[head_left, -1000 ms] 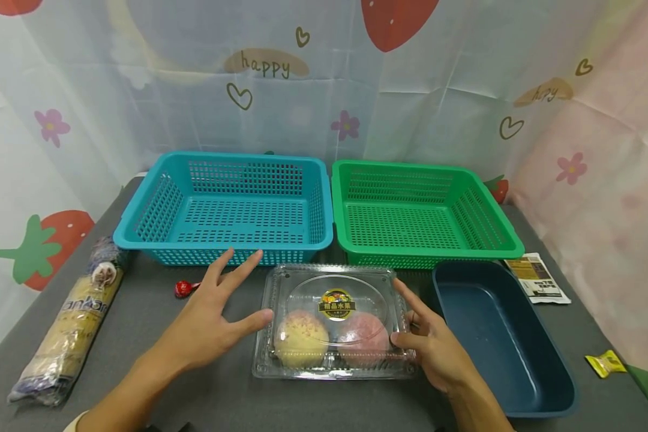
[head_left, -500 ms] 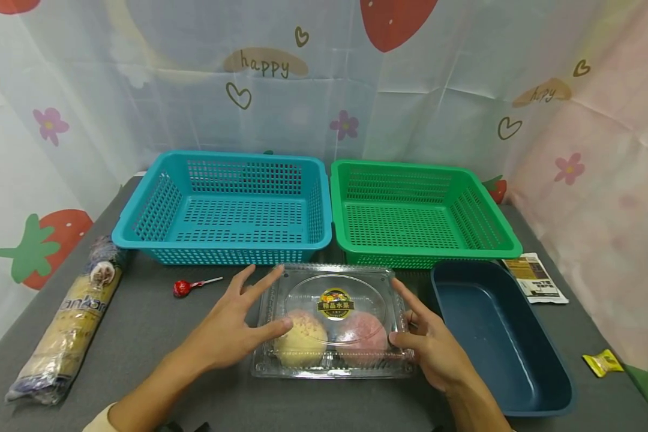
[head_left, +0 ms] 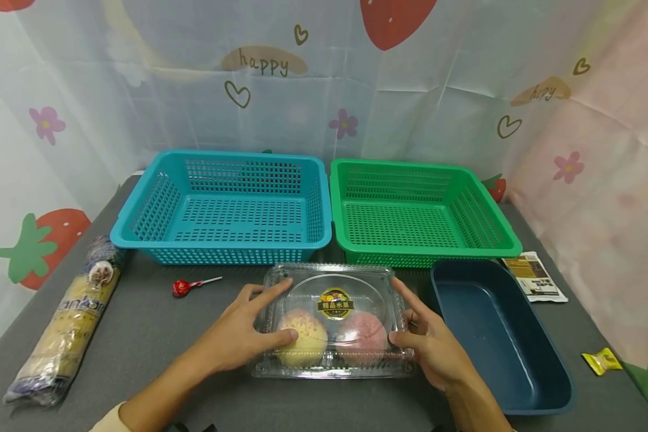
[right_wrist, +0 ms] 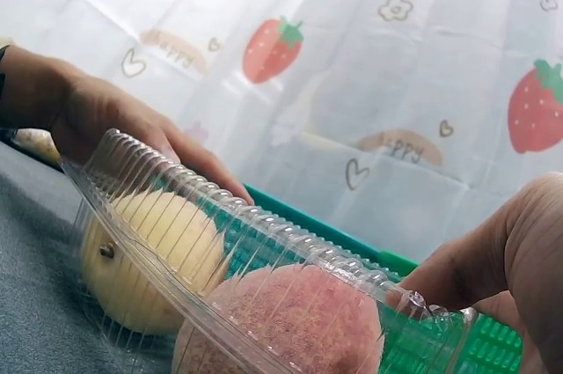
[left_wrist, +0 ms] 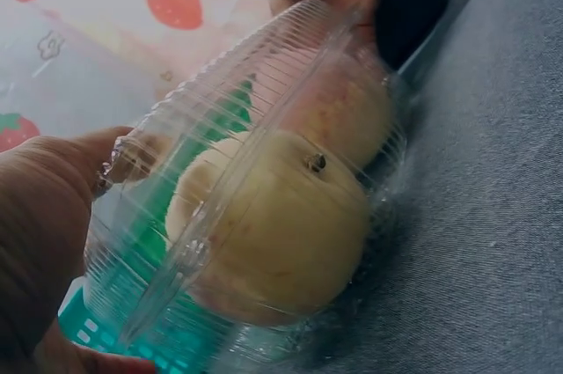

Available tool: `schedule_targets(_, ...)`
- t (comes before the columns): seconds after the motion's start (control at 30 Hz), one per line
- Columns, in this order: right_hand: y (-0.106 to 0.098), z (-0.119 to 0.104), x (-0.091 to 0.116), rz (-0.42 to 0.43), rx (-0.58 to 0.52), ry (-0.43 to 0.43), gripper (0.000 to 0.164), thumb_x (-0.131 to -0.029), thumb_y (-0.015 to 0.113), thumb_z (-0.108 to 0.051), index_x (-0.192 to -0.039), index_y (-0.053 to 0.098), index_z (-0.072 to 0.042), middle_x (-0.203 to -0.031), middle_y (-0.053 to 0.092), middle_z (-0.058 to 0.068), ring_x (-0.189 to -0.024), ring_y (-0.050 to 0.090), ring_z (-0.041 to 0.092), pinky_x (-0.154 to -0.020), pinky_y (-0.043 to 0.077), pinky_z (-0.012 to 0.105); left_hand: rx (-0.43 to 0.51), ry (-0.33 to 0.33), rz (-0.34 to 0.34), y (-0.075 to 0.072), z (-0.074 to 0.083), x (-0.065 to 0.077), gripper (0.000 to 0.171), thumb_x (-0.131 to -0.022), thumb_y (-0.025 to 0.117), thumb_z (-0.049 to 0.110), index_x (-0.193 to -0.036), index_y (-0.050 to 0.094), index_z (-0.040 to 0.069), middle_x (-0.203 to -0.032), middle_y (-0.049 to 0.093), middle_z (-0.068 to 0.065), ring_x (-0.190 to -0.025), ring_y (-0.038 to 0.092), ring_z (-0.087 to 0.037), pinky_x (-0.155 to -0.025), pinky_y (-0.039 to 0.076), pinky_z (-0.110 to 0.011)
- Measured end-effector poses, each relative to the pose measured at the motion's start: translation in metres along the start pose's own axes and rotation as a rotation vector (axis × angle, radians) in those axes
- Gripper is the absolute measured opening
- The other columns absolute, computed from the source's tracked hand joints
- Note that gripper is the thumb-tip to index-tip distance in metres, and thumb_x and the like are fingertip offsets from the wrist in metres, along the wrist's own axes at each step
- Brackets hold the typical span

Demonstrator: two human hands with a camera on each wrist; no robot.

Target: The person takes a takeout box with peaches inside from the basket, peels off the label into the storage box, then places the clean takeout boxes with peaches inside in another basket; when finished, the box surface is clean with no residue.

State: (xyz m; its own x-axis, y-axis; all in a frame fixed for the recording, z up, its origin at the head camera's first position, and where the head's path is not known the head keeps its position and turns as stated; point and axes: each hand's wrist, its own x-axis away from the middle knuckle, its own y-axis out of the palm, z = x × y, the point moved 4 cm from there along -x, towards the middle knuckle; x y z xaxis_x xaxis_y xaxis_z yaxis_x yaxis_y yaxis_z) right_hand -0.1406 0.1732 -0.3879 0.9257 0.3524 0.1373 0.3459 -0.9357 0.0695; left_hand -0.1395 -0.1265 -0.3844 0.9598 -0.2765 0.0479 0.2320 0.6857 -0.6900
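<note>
A clear plastic clamshell fruit box [head_left: 335, 285] with a round gold-and-black label lies on the grey table. Inside are a yellow peach [head_left: 304, 340] at left and a pink peach [head_left: 363, 339] at right. My left hand [head_left: 244, 336] grips the box's left side, thumb and index finger over the lid. On the opposite side my right hand [head_left: 434, 348] holds the edge, its thumb and index finger on the lid and other fingers curled by the side. From the left wrist, the peaches [left_wrist: 281, 224] show through the ridged wall, the lid down over them.
A blue basket [head_left: 221, 245] and a green basket [head_left: 429, 247] stand behind. Right of the box is a dark blue tub [head_left: 510, 336], with a white-and-brown packet [head_left: 537, 279] and a yellow-wrapped candy [head_left: 602, 362] beyond. A red lollipop [head_left: 182, 288] and a long bread pack [head_left: 72, 324] lie left.
My left hand has moved right from beside the box onto its left side and lid, uncovering the lollipop's stick. My right hand and the box have stayed in place.
</note>
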Motion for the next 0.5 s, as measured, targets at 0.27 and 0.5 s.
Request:
schedule_targets(0.27, 0.0, -0.007, 0.004, 0.089, 0.137, 0.018, 0.085, -0.085, 0.063, 0.009, -0.153, 0.028, -0.029, -0.093, 0.034, 0.015, -0.08, 0.038, 0.024, -0.06, 0.037, 0.031, 0.088, 0.044, 0.059, 0.005, -0.001, 0.0, 0.079, -0.077, 0.076, 0.05, -0.146, 0.043, 0.031, -0.101, 0.05, -0.005, -0.088, 0.048, -0.021, -0.076, 0.044, -0.044)
schedule_targets(0.5, -0.001, -0.03, 0.009, 0.171, 0.509, 0.045, 0.079, -0.088, 0.067, -0.004, -0.154, 0.026, -0.025, -0.109, 0.033, 0.014, -0.087, 0.037, 0.026, -0.066, 0.038, 0.035, 0.248, 0.009, 0.061, 0.008, -0.002, -0.002, 0.08, -0.073, 0.082, 0.04, -0.143, 0.047, 0.03, -0.112, 0.05, -0.014, -0.095, 0.048, -0.027, -0.081, 0.043, -0.046)
